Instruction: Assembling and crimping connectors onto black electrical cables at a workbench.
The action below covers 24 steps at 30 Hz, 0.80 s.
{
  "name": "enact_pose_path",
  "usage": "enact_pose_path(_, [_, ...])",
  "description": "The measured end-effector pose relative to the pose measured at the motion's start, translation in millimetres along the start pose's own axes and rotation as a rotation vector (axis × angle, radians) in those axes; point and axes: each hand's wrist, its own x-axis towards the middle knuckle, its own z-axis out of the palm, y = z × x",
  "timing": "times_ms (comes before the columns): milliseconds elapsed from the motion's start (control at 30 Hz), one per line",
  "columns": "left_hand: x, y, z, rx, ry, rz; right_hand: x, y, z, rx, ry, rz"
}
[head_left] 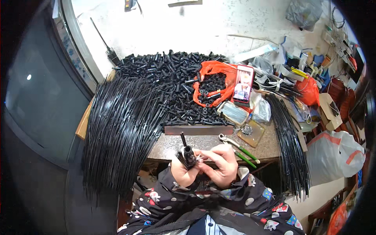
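My left hand [181,175] is closed around a small bunch of black tube-shaped plastic parts [189,154], held upright above the table's near edge. One slim black piece sticks up higher than the others. Close against these parts, my right hand [221,166] has its thumb and fingers pinched together. Something thin and whitish shows at its fingertips, too small to name. A large heap of similar black plastic parts [156,64] lies beyond my hands, behind a metal strip [198,130] on the table [168,147].
Long black rods [117,129] hang over the table's left edge, and another bundle [288,145] over the right. Green-handled pliers [243,152] lie right of my hands. Farther back are a red bag [213,67], a phone [243,84] and a tray of thin pins [234,112].
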Motion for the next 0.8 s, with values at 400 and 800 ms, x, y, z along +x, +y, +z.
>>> enact_pose_path(400, [4,40,-19,-0.331,-0.006,0.285,-37,49,-62,-0.594,-0.306,0.024])
enact_pose_path(800, [25,31,-28,-0.021,-0.032,0.164,-41,23,-78,0.456,-0.422,0.855])
